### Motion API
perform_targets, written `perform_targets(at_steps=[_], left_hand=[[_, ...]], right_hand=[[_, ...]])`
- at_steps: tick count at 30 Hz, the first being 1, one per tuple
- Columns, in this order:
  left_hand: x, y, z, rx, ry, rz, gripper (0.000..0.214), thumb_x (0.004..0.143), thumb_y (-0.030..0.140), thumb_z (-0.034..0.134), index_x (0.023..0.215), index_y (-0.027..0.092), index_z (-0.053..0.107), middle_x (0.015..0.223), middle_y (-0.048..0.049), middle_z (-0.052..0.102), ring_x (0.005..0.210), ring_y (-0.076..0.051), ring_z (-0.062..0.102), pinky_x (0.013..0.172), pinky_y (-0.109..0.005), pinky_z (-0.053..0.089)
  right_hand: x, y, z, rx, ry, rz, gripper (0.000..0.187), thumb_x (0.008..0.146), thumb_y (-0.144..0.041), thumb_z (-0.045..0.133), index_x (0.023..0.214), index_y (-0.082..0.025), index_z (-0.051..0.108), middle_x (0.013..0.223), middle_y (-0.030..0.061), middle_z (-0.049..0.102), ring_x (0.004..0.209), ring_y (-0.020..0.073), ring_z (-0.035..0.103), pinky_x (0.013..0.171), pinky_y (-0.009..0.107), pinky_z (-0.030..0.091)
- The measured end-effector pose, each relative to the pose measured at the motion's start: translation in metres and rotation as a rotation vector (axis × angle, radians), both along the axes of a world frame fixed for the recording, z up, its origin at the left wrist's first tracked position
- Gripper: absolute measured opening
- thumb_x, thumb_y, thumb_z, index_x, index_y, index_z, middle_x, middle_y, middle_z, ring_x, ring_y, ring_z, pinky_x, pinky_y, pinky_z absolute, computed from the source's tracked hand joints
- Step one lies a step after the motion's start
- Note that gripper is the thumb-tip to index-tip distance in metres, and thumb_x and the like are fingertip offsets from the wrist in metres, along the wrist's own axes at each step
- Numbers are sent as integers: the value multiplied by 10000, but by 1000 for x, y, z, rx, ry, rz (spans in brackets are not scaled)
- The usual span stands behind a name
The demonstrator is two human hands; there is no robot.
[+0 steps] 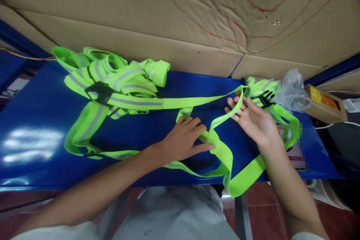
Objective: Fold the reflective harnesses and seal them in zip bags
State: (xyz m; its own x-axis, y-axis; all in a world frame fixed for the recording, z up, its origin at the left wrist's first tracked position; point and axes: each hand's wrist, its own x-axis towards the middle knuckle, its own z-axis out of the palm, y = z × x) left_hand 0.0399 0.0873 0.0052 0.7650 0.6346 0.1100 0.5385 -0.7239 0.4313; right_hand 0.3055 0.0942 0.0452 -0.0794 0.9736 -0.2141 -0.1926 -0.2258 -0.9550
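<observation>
A neon green reflective strap (194, 101) runs across a blue table (42, 120). My left hand (184, 138) lies flat on the strap near the middle, its fingers stretched out and pressing the band down. My right hand (253, 118) is raised palm up, with the strap draped over its spread fingers. A loop of the same strap (239, 183) hangs over the table's front edge. A black buckle (266, 99) sits just beyond my right hand.
A pile of green reflective harnesses (112, 78) with a black fitting (98, 92) lies at the back left. Cardboard sheets (197, 15) stand behind the table. A crumpled clear plastic bag (294, 90) and a small cardboard box (323, 103) sit at the right.
</observation>
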Motion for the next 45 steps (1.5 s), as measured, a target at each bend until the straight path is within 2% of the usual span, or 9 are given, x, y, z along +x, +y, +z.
perform_targets(at_steps=[3, 9, 15, 22, 26, 30, 36, 42, 45], left_hand=[[-1, 2, 0, -34, -37, -25, 683, 908, 798, 477, 1114, 168, 641, 1142, -103, 615, 1075, -288, 552, 994, -494, 399], [-4, 5, 1, -24, -62, -176, 546, 975, 699, 482, 973, 186, 667, 1079, -75, 601, 994, -230, 537, 951, -426, 373], [-3, 0, -2, 74, 14, -271, 525, 1015, 652, 428, 1027, 185, 669, 1039, -81, 619, 961, -241, 571, 933, -433, 410], [-4, -18, -1, 55, -89, -329, 480, 1070, 416, 474, 1511, 233, 429, 1556, -118, 484, 1107, -181, 689, 879, -301, 573], [-5, -15, 4, 197, -166, -209, 299, 1075, 244, 433, 1330, 219, 587, 1484, -90, 571, 1155, -188, 682, 948, -326, 568], [-5, 3, 1, 279, -28, 119, 331, 1066, 360, 466, 1304, 186, 617, 1396, -141, 629, 1266, -327, 621, 1062, -539, 504], [-5, 11, -9, 185, 73, 276, 413, 1086, 394, 376, 1300, 139, 620, 1450, -181, 592, 1409, -327, 538, 1201, -553, 416], [-6, 15, -5, 161, 64, 291, 372, 1030, 361, 544, 1293, 112, 632, 1437, -195, 593, 1327, -340, 602, 1149, -510, 484], [-29, 28, 25, 20, -63, 179, 342, 1042, 422, 519, 1240, 187, 671, 1308, -110, 693, 1186, -257, 688, 1037, -401, 558]], right_hand=[[-10, -7, 3, -47, 73, 136, 343, 951, -503, 607, 1266, -371, 572, 1451, 27, 604, 1365, 268, 578, 1019, 515, 564], [-22, -9, -18, -180, 67, 112, 487, 807, -433, 809, 1217, -305, 581, 1066, 15, 693, 1033, 207, 698, 970, 434, 586], [-18, -8, -26, 2, -393, 66, 624, 874, -610, 697, 1353, -264, 497, 1058, 55, 673, 973, 233, 696, 800, 388, 619], [-17, -16, -26, 155, -1199, 176, 780, 901, -588, 655, 1539, -220, 398, 1336, 174, 601, 1167, 401, 646, 928, 569, 575], [-14, -16, -28, 283, -1393, 160, 548, 1012, -460, 471, 1476, -169, 485, 1363, 209, 547, 1195, 387, 641, 970, 538, 560], [-12, -14, -25, 269, -1314, 64, 549, 964, -400, 532, 1448, -157, 443, 1283, 208, 618, 823, 286, 698, 820, 496, 580], [-5, -7, -24, 100, -524, 263, 359, 963, -447, 552, 1252, -261, 448, 958, 49, 728, 804, 237, 733, 763, 409, 607], [4, 4, -36, 357, -1337, 85, 408, 972, -397, 543, 1312, -174, 575, 987, 137, 730, 901, 335, 709, 815, 484, 565], [16, 3, -24, 404, -1335, 145, 443, 993, -409, 545, 1378, -196, 593, 1052, 115, 766, 917, 311, 738, 844, 457, 581]])
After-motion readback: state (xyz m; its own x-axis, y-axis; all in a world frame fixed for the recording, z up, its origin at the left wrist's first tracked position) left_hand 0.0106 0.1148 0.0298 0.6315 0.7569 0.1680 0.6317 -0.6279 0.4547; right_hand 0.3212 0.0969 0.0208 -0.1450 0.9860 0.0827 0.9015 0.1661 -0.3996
